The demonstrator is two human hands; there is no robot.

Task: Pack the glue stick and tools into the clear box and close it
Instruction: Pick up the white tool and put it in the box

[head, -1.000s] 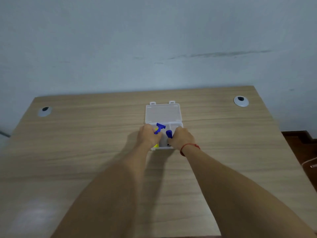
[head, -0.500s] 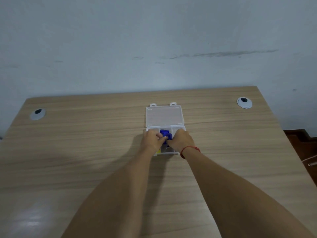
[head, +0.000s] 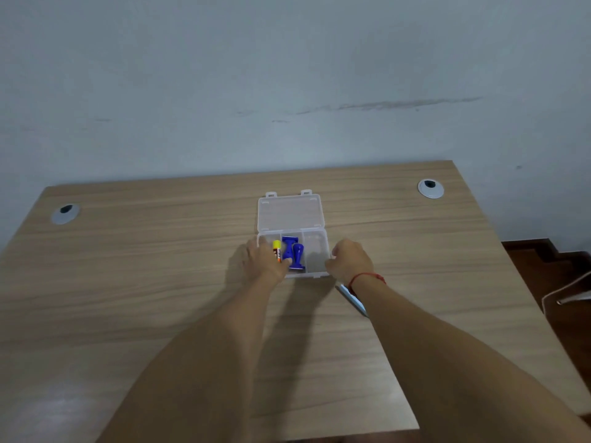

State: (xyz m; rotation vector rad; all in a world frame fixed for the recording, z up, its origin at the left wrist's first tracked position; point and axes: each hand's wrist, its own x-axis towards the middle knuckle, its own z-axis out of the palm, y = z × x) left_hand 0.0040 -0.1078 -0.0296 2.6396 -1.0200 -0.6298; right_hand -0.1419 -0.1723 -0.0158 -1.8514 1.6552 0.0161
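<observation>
Clear box (head: 315, 255) open: glue stick (head: 277, 251), blue tools (head: 293, 252) inside.

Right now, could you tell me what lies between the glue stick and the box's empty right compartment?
Head view: two blue tools, side by side in the clear box, right of the glue stick.

Left hand (head: 264, 262) covers the near-left corner of the clear box (head: 315, 251) and the lower part of the glue stick (head: 277, 251); label too small to read. Two blue tools (head: 293, 255) overlap, exact type not discernible. Right hand (head: 350, 263) is curled at the box's right wall; contact unclear. Grey-blue object (head: 351, 299) near the box is mostly hidden under the right forearm, unidentifiable. White chair (head: 567, 294) cut off by right edge.
</observation>
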